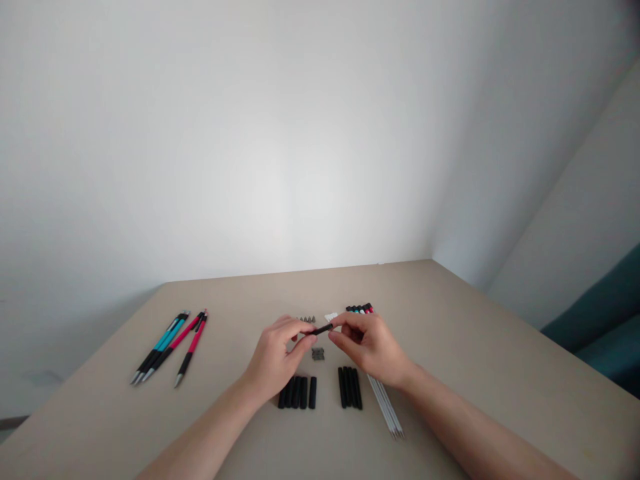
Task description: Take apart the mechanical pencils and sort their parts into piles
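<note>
A thin black pen tube (323, 329) is held slightly tilted between my hands, over the middle of the table. Its left end is pinched by the thumb and forefinger of my left hand (280, 350). At the other end, the fingertips of my right hand (371, 343) close on it. Just below the tube lie small grey metal parts (318, 354). Behind it stand several small metal pen tips (309, 319), beside small white parts (331, 317). My right hand partly hides several black-ended pen pieces (369, 308) and white refills (386, 408).
Several black grips (303, 392) lie in a row in front, partly under my left hand. Several thinner black tubes (350, 388) lie right of them. At the left are blue pens (163, 343) and pink pens (193, 347). A wall (300, 133) borders the table's (240, 300) back.
</note>
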`<state>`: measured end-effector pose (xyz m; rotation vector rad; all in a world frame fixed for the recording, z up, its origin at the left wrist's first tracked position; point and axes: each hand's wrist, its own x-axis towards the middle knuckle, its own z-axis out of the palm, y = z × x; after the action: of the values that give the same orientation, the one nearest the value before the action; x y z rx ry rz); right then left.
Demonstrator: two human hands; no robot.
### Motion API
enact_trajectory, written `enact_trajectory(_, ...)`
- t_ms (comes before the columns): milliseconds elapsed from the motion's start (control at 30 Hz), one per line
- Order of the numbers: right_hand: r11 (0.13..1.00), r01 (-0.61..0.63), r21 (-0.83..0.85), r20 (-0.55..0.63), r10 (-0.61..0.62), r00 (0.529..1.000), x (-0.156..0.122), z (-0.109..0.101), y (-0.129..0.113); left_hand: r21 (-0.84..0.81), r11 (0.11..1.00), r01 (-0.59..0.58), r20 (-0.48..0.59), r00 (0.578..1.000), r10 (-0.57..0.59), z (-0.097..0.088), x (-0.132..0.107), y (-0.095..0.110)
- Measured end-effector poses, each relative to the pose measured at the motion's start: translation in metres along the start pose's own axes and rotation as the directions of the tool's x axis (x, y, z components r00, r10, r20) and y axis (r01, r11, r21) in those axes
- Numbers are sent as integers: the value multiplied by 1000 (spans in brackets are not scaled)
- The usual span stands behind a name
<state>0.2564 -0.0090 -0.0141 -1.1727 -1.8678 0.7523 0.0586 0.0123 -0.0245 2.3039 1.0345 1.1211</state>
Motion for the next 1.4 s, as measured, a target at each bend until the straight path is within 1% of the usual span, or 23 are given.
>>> enact_trajectory(200,999,22,50,-41,-20,999,-1,-2,-3,-7,999,-36,28,999,36,-1,0,0)
enact_trajectory(367,993,56,108,38,-60,997,-1,-4,-8,-34,997,-74,36,997,75,-1,0,-1)
enact_trajectory(467,992,59,116,61,-66,996,-2,-3,-8,-46,994,-97,17,995,98,-2,0,-3)
enact_trajectory(667,999,21,41,56,-23,998,-2,-3,-6,-72,983,-167,-72,984,161,-2,0,-4)
enact_trajectory(800,997,60,-51,48,-57,997,0,-3,-8,-87,972,-219,-74,974,213,-3,0,2)
enact_trajectory(867,996,71,-60,61,-68,996,1,-1,-9,-96,967,-235,-67,971,230,-3,0,5)
enact_trajectory(933,997,73,-40,78,-69,995,1,0,-10,-98,970,-223,-59,974,218,-2,-1,7)
enact_trajectory(1033,998,68,-9,97,-67,993,-1,0,-11,-113,979,-168,-56,985,163,-1,-2,7)
enact_trajectory(1167,997,71,-42,126,-65,990,-1,-2,-12,-132,983,-127,-55,991,120,-2,-3,4)
enact_trajectory(1300,995,15,-97,122,-3,993,1,-4,-9,-100,986,-130,-58,991,125,-2,-3,2)
enact_trajectory(1400,991,-28,-131,128,45,991,1,-4,-5,-74,991,-112,-78,991,106,-3,-4,1)
